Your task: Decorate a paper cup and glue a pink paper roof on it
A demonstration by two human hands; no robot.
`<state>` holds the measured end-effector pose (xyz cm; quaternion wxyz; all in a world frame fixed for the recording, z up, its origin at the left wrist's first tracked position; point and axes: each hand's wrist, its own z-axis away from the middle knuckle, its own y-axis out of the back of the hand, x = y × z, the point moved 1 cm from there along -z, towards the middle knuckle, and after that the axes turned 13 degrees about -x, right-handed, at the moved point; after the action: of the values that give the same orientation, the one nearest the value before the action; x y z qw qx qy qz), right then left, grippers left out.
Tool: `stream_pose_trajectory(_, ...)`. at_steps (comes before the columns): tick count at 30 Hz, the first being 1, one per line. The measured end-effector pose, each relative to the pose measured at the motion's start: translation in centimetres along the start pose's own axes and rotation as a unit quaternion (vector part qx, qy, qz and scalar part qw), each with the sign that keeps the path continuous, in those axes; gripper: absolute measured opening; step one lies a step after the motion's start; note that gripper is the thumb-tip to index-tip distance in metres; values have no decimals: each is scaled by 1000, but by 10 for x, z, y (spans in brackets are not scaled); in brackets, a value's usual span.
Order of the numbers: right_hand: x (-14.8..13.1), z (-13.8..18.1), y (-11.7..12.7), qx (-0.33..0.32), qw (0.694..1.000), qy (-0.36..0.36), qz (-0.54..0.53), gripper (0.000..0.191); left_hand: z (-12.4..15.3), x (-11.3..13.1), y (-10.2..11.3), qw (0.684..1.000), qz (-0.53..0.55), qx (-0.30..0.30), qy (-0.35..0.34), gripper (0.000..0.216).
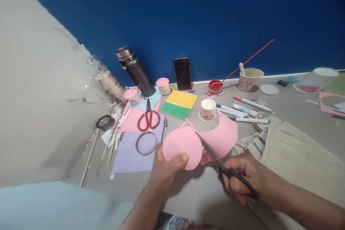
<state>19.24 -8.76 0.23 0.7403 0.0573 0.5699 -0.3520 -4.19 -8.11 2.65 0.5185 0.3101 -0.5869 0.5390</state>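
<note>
My left hand [172, 163] pinches a round piece of pink paper [181, 145], thumb on top and fingers behind. In my right hand [245, 178] is a pair of black-handled scissors [212, 153], whose blades lie along the circle's right edge. A curved pink offcut [225, 133] spreads to the right of the blades; a narrow strip shows at the circle's top. Just beyond the paper stands a small white paper cup [208, 110] with red print. Left of my hands, red-handled scissors [148, 116] and a grey tape ring [146, 143] rest on coloured sheets.
A dark flask [137, 73] and a phone [182, 73] lean by the blue wall. Yellow and green paper [179, 104], several markers [249, 120], a red paint pot [215, 87] and stacked cups [110, 85] are around. A cloth [304, 154] covers the right side.
</note>
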Motion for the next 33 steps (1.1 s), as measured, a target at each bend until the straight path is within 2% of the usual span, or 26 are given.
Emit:
stream_pose_trajectory(6, 0, 2, 0, -6, 1000, 4, 5, 68, -4, 2, 0, 998, 22, -53, 8, 53)
stream_pose_trajectory(11, 2, 2, 2, -2, 1000, 3, -8, 67, -3, 1, 5, 999, -3, -53, 6, 49)
stream_pose_trajectory(15, 3, 2, 1, -1, 1000, 3, -10, 68, -3, 1, 5, 999, -5, -41, 12, 54)
stream_pose_trajectory(24, 5, 2, 0, -22, 1000, 5, -20, 67, -3, -1, 0, 998, 19, -64, 6, 59)
stream_pose_trajectory(30, 5, 2, 0, -25, 999, 11, -33, 66, -2, -2, 3, 1000, 6, -27, 6, 56)
stream_pose_trajectory(33, 6, 1, 0, -24, 999, 2, -41, 67, -3, -2, 3, 999, 9, -50, 4, 55)
